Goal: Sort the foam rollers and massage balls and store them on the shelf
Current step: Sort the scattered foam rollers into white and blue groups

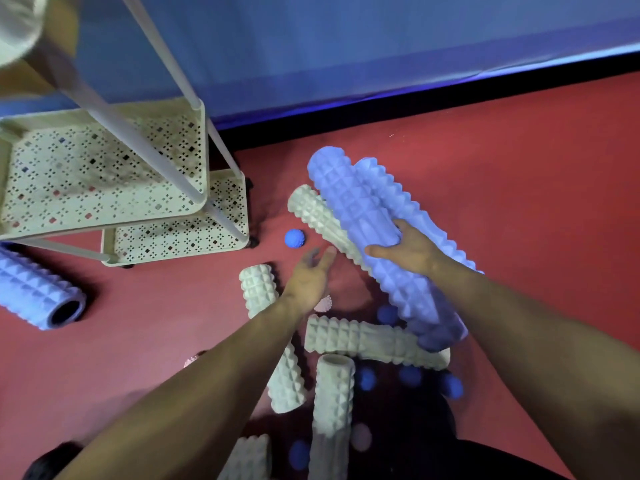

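Right hand gripping a blue foam roller above the red floor

The right hand (pixel 412 249) clasps a blue foam roller (pixel 374 237), tilted against a second blue roller (pixel 415 206). The left hand (pixel 310 277) is spread wide and empty near a blue massage ball (pixel 294 238). Cream rollers (pixel 363 339) lie scattered below; the perforated shelf (pixel 104 181) stands by the black skirting, a third blue roller (pixel 38 292) beside it

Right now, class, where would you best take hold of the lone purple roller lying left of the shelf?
Grip the purple roller around its mid-length, coming from above: it lies flat on the red floor, its sides clear, and its ridged surface should resist slipping.
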The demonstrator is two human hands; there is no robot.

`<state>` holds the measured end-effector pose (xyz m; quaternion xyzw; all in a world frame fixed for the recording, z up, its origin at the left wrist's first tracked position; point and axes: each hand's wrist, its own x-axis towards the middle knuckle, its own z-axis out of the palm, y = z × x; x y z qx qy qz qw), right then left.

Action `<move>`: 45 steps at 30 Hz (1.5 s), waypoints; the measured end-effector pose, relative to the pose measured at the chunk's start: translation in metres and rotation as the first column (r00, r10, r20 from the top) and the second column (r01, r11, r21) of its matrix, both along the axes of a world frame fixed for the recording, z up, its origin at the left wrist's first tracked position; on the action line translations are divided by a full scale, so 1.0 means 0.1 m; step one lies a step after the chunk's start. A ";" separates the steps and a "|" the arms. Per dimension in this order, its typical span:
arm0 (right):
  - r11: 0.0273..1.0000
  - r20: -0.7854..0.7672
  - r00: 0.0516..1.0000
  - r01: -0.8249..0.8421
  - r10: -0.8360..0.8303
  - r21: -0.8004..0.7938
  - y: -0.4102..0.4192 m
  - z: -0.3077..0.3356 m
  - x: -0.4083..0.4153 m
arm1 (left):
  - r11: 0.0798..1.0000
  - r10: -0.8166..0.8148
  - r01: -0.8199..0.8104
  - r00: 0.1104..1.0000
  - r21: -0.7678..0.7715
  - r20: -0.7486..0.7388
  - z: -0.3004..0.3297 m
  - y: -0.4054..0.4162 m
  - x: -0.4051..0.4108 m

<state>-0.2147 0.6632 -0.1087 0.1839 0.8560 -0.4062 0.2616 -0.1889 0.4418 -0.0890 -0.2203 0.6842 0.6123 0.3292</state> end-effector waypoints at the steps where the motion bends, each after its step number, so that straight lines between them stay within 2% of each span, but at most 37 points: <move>1: 1.000 -0.007 1.000 0.004 -0.004 0.028 0.03 -0.05 -0.03 | 0.998 -0.046 0.044 0.998 -0.034 -0.035 -0.04 -0.01 0.00; 5: 0.994 -0.036 0.999 -0.008 0.012 0.111 0.12 -0.10 -0.18 | 0.943 -0.295 0.272 0.950 -0.193 -0.100 -0.24 0.02 -0.01; 7: 0.998 0.050 0.997 -0.057 0.055 0.037 0.22 -0.14 -0.24 | 0.907 -0.367 0.333 0.925 -0.258 -0.097 -0.31 0.07 -0.05; 9: 0.991 0.167 0.984 -0.044 0.064 -0.124 0.29 -0.19 -0.22 | 0.921 -0.307 0.276 0.949 -0.276 -0.074 -0.36 0.12 -0.08; 11: 0.974 0.213 0.977 0.063 -0.016 -0.217 0.31 -0.21 -0.22 | 0.926 -0.234 0.185 0.966 -0.328 -0.115 -0.40 0.14 -0.08; 13: 0.973 0.138 0.990 0.071 -0.041 -0.221 0.33 -0.26 -0.24 | 0.882 -0.318 0.204 0.923 -0.425 -0.218 -0.42 0.15 -0.06; 16: 0.981 0.044 0.999 0.012 -0.004 -0.191 0.36 -0.27 -0.29 | 0.800 -0.501 0.300 0.810 -0.519 -0.304 -0.51 0.17 -0.06; 18: 0.984 0.074 0.996 -0.031 0.045 -0.177 0.34 -0.30 -0.30 | 0.789 -0.524 0.306 0.787 -0.532 -0.325 -0.54 0.22 -0.06; 20: 0.979 0.168 0.984 -0.022 0.057 -0.203 0.30 -0.41 -0.27 | 0.793 -0.523 0.302 0.782 -0.529 -0.338 -0.56 0.25 -0.07; 23: 0.963 0.279 0.959 0.029 0.048 -0.266 0.23 -0.51 -0.19 | 0.729 -0.628 0.392 0.710 -0.561 -0.320 -0.69 0.25 -0.04; 26: 0.967 0.244 0.967 -0.005 0.070 -0.256 0.24 -0.53 -0.18 | 0.580 -0.760 0.539 0.627 -0.611 -0.168 -0.80 0.23 -0.03; 29: 0.986 0.129 0.989 -0.051 0.072 -0.157 0.27 -0.56 -0.23 | 0.453 -0.821 0.639 0.571 -0.621 -0.012 -0.85 0.22 -0.01; 34: 0.967 -0.078 0.980 -0.165 0.183 0.194 0.23 -0.63 -0.19 | 0.377 -0.864 0.674 0.503 -0.636 0.021 -0.94 0.23 0.01; 36: 0.861 -0.082 0.952 -0.229 0.296 0.453 0.19 -0.62 -0.09 | 0.365 -0.870 0.676 0.492 -0.640 0.024 -0.90 0.21 0.02; 38: 0.729 -0.016 0.933 -0.271 0.360 0.629 0.21 -0.66 0.02 | 0.366 -0.872 0.687 0.489 -0.628 0.026 -0.84 0.18 0.01; 40: 0.718 0.063 0.947 -0.282 0.316 0.636 0.24 -0.64 0.08 | 0.366 -0.872 0.695 0.488 -0.619 0.031 -0.75 0.16 0.00; 43: 0.795 0.154 0.964 -0.266 0.217 0.546 0.28 -0.66 0.07 | 0.350 -0.887 0.707 0.461 -0.615 0.025 -0.68 0.15 0.00; 45: 0.816 0.179 0.964 -0.263 0.198 0.515 0.29 -0.67 0.07 | 0.406 -0.863 0.684 0.505 -0.606 -0.009 -0.68 0.14 0.03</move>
